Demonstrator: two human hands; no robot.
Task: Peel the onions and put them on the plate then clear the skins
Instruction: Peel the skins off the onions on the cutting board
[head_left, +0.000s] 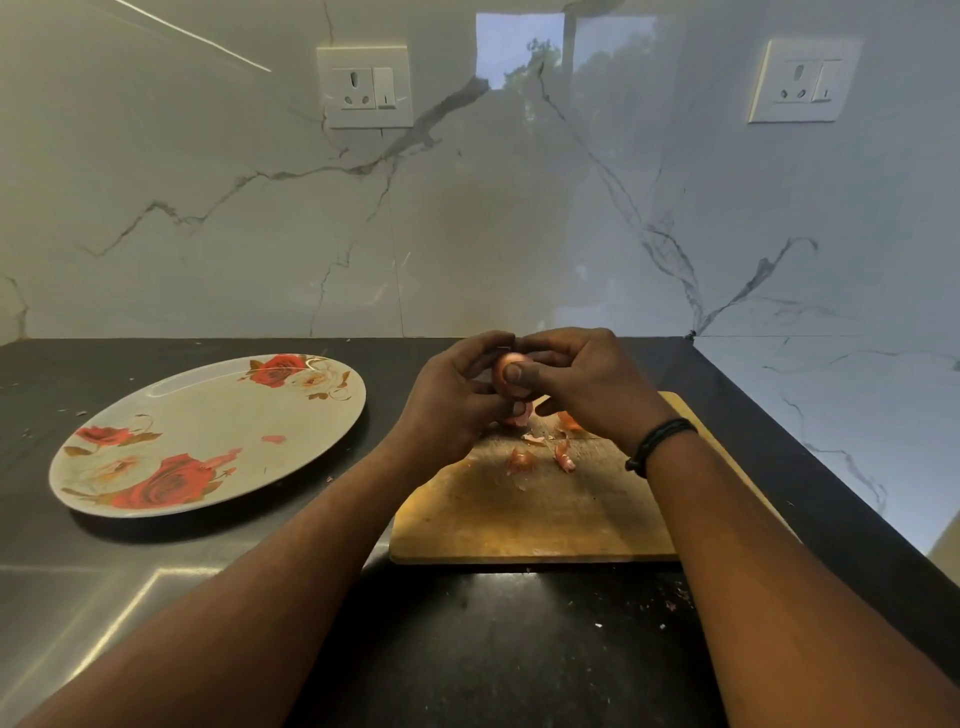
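A small pinkish onion (505, 370) is held between both hands above the far end of a wooden cutting board (535, 512). My left hand (452, 397) cups it from the left, and my right hand (582, 384) grips it from the right with the thumb pressed on its front. Loose pink skins (522, 460) lie on the board just below the hands, with another skin piece (565, 458) beside them. A round plate (208, 431) with red rose prints sits to the left on the dark counter, holding no onions.
The black counter (493, 639) runs to a marble backsplash behind and a marble side wall at right. Two wall sockets (365, 87) are mounted above. Small skin crumbs are scattered on the counter near the board's front edge (670, 605).
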